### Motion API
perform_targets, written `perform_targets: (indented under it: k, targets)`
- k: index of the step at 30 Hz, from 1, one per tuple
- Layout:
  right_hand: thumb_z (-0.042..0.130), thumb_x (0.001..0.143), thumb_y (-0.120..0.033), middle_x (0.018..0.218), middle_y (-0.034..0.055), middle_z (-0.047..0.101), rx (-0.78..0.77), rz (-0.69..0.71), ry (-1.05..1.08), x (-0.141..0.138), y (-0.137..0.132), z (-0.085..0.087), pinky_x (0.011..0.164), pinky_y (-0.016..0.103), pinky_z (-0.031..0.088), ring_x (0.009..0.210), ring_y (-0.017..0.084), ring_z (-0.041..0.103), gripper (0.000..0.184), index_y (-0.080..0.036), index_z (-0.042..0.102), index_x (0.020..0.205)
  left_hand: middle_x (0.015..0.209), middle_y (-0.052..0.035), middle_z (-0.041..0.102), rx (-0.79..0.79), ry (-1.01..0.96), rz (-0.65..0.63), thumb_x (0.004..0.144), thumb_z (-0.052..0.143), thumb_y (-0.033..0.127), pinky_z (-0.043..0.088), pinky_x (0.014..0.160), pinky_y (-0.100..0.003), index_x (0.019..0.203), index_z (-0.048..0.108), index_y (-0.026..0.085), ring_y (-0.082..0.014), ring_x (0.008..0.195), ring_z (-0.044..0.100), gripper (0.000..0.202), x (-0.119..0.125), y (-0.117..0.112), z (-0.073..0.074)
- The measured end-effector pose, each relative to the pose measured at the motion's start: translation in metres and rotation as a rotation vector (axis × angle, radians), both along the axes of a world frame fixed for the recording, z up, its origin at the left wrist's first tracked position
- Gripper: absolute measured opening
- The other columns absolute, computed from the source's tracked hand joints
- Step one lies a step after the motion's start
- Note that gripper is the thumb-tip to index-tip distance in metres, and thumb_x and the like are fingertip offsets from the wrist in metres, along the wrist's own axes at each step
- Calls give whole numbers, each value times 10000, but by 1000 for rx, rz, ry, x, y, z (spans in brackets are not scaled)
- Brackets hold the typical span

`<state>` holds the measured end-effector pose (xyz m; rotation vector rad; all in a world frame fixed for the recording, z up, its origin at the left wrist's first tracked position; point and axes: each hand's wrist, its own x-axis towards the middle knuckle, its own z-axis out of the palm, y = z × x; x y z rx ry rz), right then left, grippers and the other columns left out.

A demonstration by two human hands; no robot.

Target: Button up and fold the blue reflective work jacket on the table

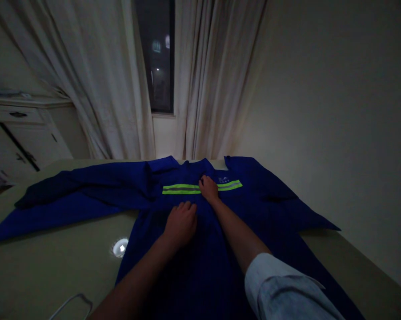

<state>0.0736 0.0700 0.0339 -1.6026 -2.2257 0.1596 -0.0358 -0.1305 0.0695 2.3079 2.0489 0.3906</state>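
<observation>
Blue work jacket [200,271] kept flat on the bench [43,275] by a left hand [180,226] pressed open and a right hand [209,188] curled on the reflective stripe [180,189], any pinch unclear.

the person's left hand [180,224] rests on the chest of a blue work jacket [203,266], just below a yellow reflective stripe [181,189], while the right hand [209,188] presses on the stripe near the collar [187,166]. the jacket lies spread across a beige table [54,266], sleeves out, beneath a curtained window [155,53].
</observation>
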Motion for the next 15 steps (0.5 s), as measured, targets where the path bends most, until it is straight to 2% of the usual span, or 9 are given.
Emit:
perform_targets:
  k: [3,4,6,8,10,15]
  targets:
    - [488,1082,-311,1165,79,724,4,2,19,1,1,0,863,280,437,1052,207,670,207,-228,675,1110,1656,-106,448,59,-12,59,1073,347,347,257,1263,-524,1513,525,231,-304,1524,390,488,-15,56,-7]
    - [491,1080,-305,1158,74,731,3,0,27,1,2,-1,856,277,436,1047,205,672,204,-228,681,1090,1700,-96,379,58,-15,87,1074,360,408,190,1285,-560,1563,479,244,-321,1568,315,530,-21,70,-13]
    - [498,1075,-294,1140,66,744,-2,-10,47,3,6,-3,843,273,436,1039,204,675,202,-228,688,1057,1710,-100,354,31,-24,142,1054,389,526,147,1273,-649,1591,460,264,-371,1587,268,602,-30,90,-26]
    - [498,1072,-284,1128,64,752,-11,-28,70,5,12,-6,840,274,438,1038,205,675,203,-226,690,1040,1702,-108,366,5,-31,179,1037,389,582,149,1249,-702,1590,471,269,-397,1581,277,640,-36,98,-38]
    - [487,1071,-264,1128,70,755,-20,-49,93,6,18,-9,858,278,439,1050,207,673,209,-219,689,1044,1713,-102,340,-6,-33,195,1030,379,593,127,1248,-713,1601,458,268,-394,1590,255,661,-37,101,-46]
    - [508,1043,-218,1109,72,760,-34,-81,144,8,26,-13,898,274,436,1071,207,668,193,-210,699,1021,1721,-81,328,-18,-30,197,1022,365,597,106,1260,-700,1610,444,270,-377,1594,249,677,-34,100,-48]
